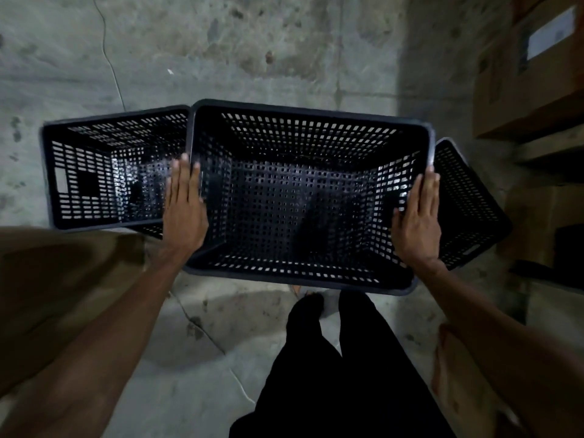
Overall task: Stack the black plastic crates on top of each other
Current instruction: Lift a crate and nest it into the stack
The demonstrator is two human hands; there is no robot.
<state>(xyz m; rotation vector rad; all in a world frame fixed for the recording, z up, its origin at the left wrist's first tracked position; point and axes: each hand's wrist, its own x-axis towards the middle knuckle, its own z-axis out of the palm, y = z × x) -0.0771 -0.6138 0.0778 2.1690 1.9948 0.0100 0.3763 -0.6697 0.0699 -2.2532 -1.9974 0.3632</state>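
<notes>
I hold a black perforated plastic crate (303, 121) in the air in front of me, open side up. My left hand (185, 203) presses flat on its left short wall and my right hand (418, 216) on its right short wall. A second black crate (94, 172) stands on the concrete floor to the left, partly behind my left hand. A third black crate (467, 203) lies tilted on the floor at the right, mostly hidden by the held one.
Cardboard boxes (531, 74) are stacked along the right side, with another box (455, 374) low at the right. A brown carton (63, 279) sits at the left edge. My legs in black trousers (331, 374) stand below the held crate on the stained concrete floor (221, 52).
</notes>
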